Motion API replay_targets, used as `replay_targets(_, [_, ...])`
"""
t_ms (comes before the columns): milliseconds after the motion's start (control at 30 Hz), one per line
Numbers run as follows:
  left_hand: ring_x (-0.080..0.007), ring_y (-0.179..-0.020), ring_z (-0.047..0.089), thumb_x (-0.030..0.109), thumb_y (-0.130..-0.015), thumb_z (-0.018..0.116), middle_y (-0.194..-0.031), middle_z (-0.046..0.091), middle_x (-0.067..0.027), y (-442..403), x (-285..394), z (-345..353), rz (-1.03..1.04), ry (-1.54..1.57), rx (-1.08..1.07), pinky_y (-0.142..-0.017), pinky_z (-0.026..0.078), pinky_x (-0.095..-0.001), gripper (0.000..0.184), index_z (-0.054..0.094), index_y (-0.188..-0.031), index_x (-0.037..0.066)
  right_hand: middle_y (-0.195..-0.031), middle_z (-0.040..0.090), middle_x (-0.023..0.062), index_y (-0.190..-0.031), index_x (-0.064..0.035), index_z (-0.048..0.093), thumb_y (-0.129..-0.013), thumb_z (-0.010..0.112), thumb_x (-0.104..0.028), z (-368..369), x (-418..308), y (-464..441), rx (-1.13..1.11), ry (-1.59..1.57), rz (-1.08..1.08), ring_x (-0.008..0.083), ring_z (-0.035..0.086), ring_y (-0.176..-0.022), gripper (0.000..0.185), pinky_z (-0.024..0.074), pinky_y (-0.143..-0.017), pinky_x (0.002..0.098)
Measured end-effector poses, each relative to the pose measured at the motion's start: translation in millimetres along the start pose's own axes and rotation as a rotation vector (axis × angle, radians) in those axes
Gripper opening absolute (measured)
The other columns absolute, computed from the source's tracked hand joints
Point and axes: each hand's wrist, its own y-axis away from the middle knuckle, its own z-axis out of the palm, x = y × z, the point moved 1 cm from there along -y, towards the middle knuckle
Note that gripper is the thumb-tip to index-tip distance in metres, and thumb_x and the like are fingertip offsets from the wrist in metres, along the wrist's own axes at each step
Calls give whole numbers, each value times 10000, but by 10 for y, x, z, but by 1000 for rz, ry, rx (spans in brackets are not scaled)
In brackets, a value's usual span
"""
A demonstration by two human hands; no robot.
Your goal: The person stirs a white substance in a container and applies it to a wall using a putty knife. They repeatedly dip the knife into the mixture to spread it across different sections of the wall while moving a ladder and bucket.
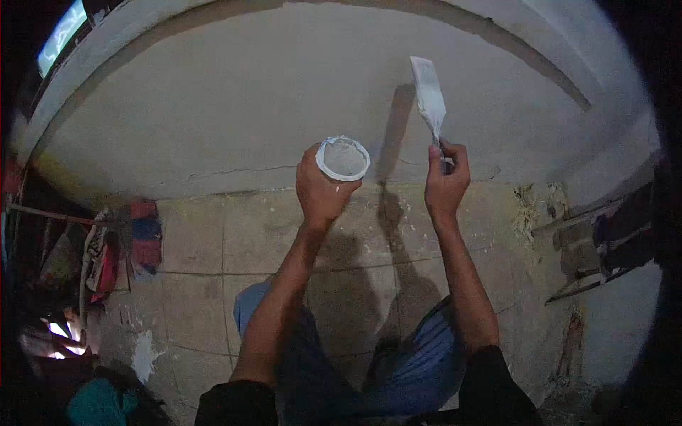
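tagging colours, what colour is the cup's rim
White; the cup's rim shows best in the head view.

Can make out no word, brand, number or sign anywhere. Nothing legible on the tub (pixel 347 177) in the left hand (pixel 321 193) (rim smeared white), nor on the brush (pixel 429 96) in the right hand (pixel 450 179). No readable mark on the wall (pixel 249 92) beyond both hands, on the cloth (pixel 146 238) well left of the left hand, or on the bright panel (pixel 62 35) farther off, beyond and left of that hand.
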Motion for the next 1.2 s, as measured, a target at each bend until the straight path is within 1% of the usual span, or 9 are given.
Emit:
replay_targets(233, [-328,-1172,522,256,-588,893,-1196,561,-147,-20,82,-197,34,-75,-96,-1008,405,-468,816,483,-1261,42,-912,634,160,-1025,24,592,-919,589,-133,506,-53,-185,-95,182,-219,282,649,-808,189,509,-712,391])
replay_targets(267, [-333,-1180,513,260,-588,891,-1206,555,-151,-18,54,-205,71,-107,-106,-1010,401,-475,833,473,-1275,42,-916,624,170,-1042,21,574,-904,581,-104,564,-31,-168,-215,213,-89,330,647,-832,186,515,-716,420])
replay_targets(400, [-354,-1123,529,201,-539,890,-1185,568,-160,-142,64,-267,143,-135,-82,-973,423,-477,824,500,-1246,40,-922,617,181,-1070,14,549,-881,593,-103,856,476,118,-346,396,-140,344,646,-855,226,518,-725,444])
replay_targets(467, [-355,-1120,529,206,-531,892,-1184,570,-159,-188,59,-281,138,-108,-78,-970,426,-471,827,505,-1244,41,-876,634,223,-1006,6,573,-864,571,-86,974,640,268,-511,564,-42,415,625,-799,170,487,-683,490])
replay_targets(567, [-350,-1116,530,202,-518,896,-1174,573,-154,-236,-24,-241,130,-124,-106,-959,434,-462,825,515,-1234,45,-824,636,233,-970,10,586,-878,557,-115,1105,940,330,-658,593,22,420,626,-768,158,487,-689,501])
replay_targets(800, [-342,-1140,528,237,-525,900,-1189,572,-144,-362,1,-285,154,-139,-72,-964,430,-457,851,502,-1253,50,-801,642,175,-960,21,602,-873,589,-90,745,48,-651,-339,435,-21,344,651,-756,142,498,-696,448])
replay_targets(967, [-334,-1155,530,264,-533,905,-1207,573,-149,17,203,-298,171,-142,-76,-994,414,-465,864,497,-1264,50,-820,641,167,-992,-1,618,-894,581,-105,59,-440,-528,-210,340,-89,308,650,-740,148,501,-677,425])
replay_targets(1133, [-339,-1142,542,228,-524,900,-1195,579,-154,40,181,-265,179,-159,-22,-980,429,-461,818,523,-1227,49,-848,645,171,-989,-11,621,-888,596,-110,218,-369,-488,-135,228,-174,320,650,-755,143,503,-676,425])
replay_targets(1200, [-347,-1145,532,210,-514,892,-1195,576,-150,36,164,-239,152,-122,-39,-978,429,-463,829,518,-1235,45,-866,649,180,-960,-6,615,-853,649,-136,436,-46,-391,-204,381,-146,348,655,-778,173,514,-689,442])
